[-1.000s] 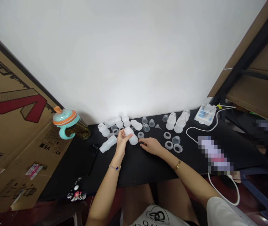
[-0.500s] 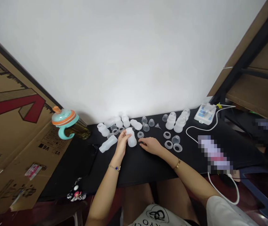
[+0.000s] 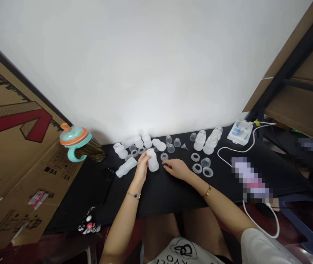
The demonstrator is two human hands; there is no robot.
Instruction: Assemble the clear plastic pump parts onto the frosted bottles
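Note:
A white baby bottle body with no cap stands upright on the black table. My left hand is closed around its left side, near the neck. To the right, my right hand rests low over the table, palm down, its thumb and forefinger apart with nothing visible between them. Just beyond those fingertips lies a clear collar ring. Another bottle body lies on its side left of my left hand, and several more, such as an upright one, are grouped behind it. Clear dome caps sit farther back.
Assembled bottles stand at the back right, with loose rings in front. A white power strip trails a cable, and a blurred-out phone-like object lies nearby. A drink jug and a cardboard box are at left.
My left thumb has drawn back slightly toward the bottle's left side. My right hand has hardly moved, and the loose parts lie as before.

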